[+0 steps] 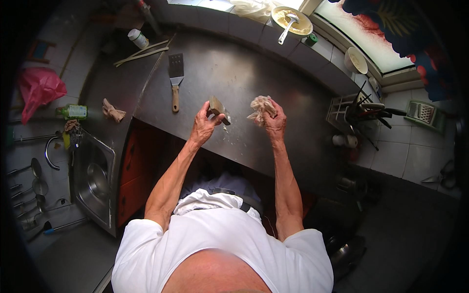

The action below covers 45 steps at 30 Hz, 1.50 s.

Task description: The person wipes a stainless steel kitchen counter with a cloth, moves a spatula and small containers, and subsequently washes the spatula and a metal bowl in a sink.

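Observation:
My left hand (205,126) grips a small flat block (218,109), perhaps wood or stone, tilted above the stainless steel worktop (205,80). A crumpled, stained cloth (263,109) is bunched in my right hand (275,121), a short way to the right of the block. Pale crumbs and flakes (237,141) lie on the metal between and below my hands. Left of my left hand, a metal turner with a wooden handle (175,97) rests on the worktop, its slotted blade pointing away from me.
Far left are a steel sink (110,183), a green bottle (75,111) and another cloth (113,111). Pale sticks (141,54) lie beside a white jar (138,38). A bowl with a spoon (306,27) stands on the ledge; a knife rack (339,110) is at right.

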Motion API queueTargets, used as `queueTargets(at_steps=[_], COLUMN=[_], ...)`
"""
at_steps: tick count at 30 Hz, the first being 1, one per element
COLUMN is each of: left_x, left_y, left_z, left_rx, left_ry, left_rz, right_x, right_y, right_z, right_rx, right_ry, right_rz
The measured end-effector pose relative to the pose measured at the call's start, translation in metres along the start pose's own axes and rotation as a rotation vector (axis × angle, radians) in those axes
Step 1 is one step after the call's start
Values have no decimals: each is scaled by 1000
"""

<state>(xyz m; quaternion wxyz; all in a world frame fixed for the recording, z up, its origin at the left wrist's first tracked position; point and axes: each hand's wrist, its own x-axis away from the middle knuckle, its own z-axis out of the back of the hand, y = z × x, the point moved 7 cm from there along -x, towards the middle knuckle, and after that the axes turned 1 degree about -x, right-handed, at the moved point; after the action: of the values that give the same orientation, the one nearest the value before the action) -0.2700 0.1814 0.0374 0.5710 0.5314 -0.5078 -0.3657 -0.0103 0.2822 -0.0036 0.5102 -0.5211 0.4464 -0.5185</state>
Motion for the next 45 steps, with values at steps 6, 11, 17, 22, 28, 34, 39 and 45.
queueTargets(at_steps=[6, 11, 17, 22, 28, 34, 39, 45], left_x=[-3, -6, -5, 3, 7, 4, 12, 22], left_y=[1, -2, 7, -9, -11, -8, -4, 12], left_z=[-34, -29, -16, -11, -12, -23, -34, -16], left_rx=[132, 268, 195, 113, 97, 56, 230, 336], left_ry=[-141, -126, -71, -76, -85, -146, -136, -73], left_rz=[2, 49, -7, 19, -13, -61, 24, -58], right_x=[49, 35, 41, 57, 38, 58, 52, 46], right_y=[-110, -69, -8, 15, 33, -92, -65, -19], right_z=[-76, -57, -6, -35, -33, -66, -90, -40], right_rx=[391, 564, 848, 924, 635, 548, 535, 791], right_ry=[-88, -10, 25, -96, -84, -74, 39, 95], right_rz=[569, 579, 334, 419, 318, 529, 574, 517])
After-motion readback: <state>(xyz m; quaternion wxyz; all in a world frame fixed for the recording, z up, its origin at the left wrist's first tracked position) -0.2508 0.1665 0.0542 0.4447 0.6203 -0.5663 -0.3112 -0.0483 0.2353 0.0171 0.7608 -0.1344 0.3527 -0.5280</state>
